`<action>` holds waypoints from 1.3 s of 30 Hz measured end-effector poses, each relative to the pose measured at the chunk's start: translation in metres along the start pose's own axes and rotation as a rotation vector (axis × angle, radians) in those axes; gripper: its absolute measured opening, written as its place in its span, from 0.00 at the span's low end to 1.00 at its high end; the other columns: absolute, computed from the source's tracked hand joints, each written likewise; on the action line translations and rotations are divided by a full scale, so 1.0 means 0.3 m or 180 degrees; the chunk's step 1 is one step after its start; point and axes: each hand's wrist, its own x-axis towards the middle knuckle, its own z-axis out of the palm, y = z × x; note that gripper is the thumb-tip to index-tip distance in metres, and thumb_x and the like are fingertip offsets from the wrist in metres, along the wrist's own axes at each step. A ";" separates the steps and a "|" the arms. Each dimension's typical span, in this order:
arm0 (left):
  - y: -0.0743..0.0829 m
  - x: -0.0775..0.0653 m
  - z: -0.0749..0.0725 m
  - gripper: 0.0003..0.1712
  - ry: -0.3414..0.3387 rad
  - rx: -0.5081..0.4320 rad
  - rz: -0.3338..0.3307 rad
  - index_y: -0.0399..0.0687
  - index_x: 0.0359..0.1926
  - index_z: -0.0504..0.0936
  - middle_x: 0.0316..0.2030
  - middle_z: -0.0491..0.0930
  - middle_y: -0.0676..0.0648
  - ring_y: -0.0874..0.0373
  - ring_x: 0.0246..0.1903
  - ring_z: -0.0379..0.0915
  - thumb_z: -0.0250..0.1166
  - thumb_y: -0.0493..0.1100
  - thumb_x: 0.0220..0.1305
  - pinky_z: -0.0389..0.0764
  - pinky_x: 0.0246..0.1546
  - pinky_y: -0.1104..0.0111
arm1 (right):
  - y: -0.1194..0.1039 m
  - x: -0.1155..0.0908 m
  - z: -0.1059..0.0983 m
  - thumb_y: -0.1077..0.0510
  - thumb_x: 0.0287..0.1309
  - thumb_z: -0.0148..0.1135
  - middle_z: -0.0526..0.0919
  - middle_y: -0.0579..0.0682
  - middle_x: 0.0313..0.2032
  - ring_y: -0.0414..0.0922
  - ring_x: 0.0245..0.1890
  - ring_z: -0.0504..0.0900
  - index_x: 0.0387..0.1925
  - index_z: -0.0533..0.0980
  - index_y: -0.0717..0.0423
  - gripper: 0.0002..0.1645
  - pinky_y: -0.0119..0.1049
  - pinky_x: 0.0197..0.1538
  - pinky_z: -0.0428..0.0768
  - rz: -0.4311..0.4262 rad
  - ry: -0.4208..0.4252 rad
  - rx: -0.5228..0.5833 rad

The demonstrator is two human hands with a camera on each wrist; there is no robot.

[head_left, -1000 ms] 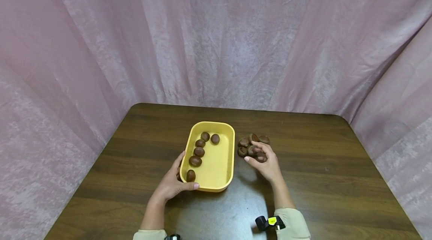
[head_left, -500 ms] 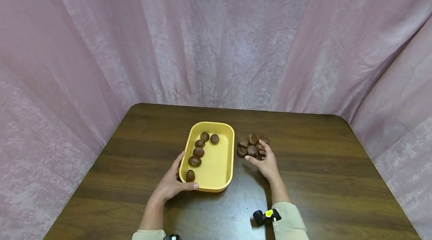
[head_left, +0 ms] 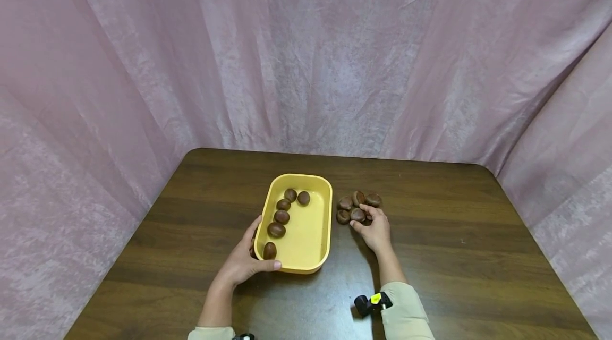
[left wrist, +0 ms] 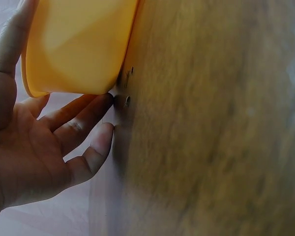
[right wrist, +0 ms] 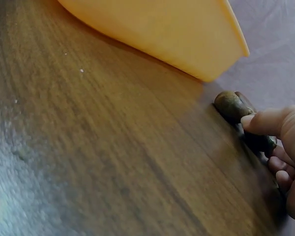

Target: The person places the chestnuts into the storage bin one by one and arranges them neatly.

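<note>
Brown chestnuts (head_left: 282,217) sit in the yellow box (head_left: 306,236) the left hand (head_left: 243,261) grips; right of it, the right hand (head_left: 376,230) pinches another chestnut (head_left: 356,214).

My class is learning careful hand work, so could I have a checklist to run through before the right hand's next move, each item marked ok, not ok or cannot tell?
1. Box steadied: ok; the left hand holds the yellow box at its near left corner.
2. Box opening upward: ok.
3. Room inside: ok; the floor's right side is bare, beside six boxed chestnuts.
4. Right hand in place: ok; the right hand has thumb and fingers about a loose chestnut.
5. Space around that chestnut: not ok; neighbouring chestnuts crowd it.
6. Grip firm enough to lift: cannot tell.
</note>
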 end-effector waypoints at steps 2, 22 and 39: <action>0.005 -0.002 0.001 0.68 -0.0012 0.0000 0.0010 0.58 0.73 0.44 0.52 0.74 0.37 0.48 0.43 0.74 0.80 0.37 0.36 0.69 0.47 0.56 | 0.001 0.000 0.000 0.63 0.41 0.74 0.74 0.60 0.45 0.55 0.44 0.71 0.50 0.76 0.63 0.30 0.49 0.48 0.67 -0.0022 0.0039 -0.0073; -0.001 -0.007 0.002 0.68 -0.0012 -0.0029 0.0016 0.58 0.72 0.44 0.52 0.73 0.36 0.46 0.42 0.75 0.80 0.36 0.36 0.72 0.43 0.59 | -0.175 0.005 -0.063 0.68 0.43 0.69 0.77 0.57 0.41 0.51 0.38 0.76 0.48 0.75 0.63 0.26 0.40 0.39 0.73 0.0201 -0.0573 0.0340; -0.005 -0.006 -0.002 0.67 -0.0031 -0.0027 0.0084 0.60 0.72 0.46 0.52 0.73 0.37 0.49 0.43 0.75 0.80 0.39 0.35 0.70 0.46 0.59 | -0.336 0.089 -0.040 0.72 0.41 0.68 0.77 0.58 0.36 0.49 0.34 0.75 0.45 0.72 0.68 0.25 0.38 0.37 0.75 -0.0335 -0.1810 0.0518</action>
